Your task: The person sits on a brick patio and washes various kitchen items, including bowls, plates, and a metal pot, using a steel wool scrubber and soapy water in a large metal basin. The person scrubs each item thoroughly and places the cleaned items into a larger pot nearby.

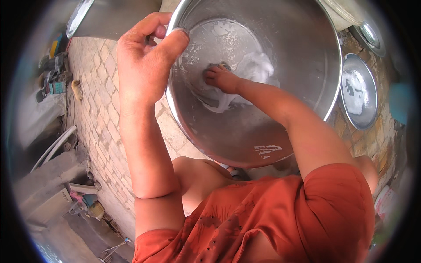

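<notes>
A large, deep stainless-steel pot (309,42) stands before me, its mouth facing up toward me. My left hand (144,59) grips its rim at the left, thumb over the inner side and fingers on the outside. Deep inside, my right hand (223,79) presses a scouring pad (224,65) against the bottom; most of the pad is hidden under the fingers. White suds (256,67) and soapy water lie around that hand, and wet streaks mark the pot's bottom and wall.
A round metal lid or basin (359,92) lies right of the pot, with another metal lid (370,34) beyond it. Another large metal vessel (121,16) stands at the upper left. Paving stones (102,85) cover the ground. Assorted clutter (54,82) lines the left edge.
</notes>
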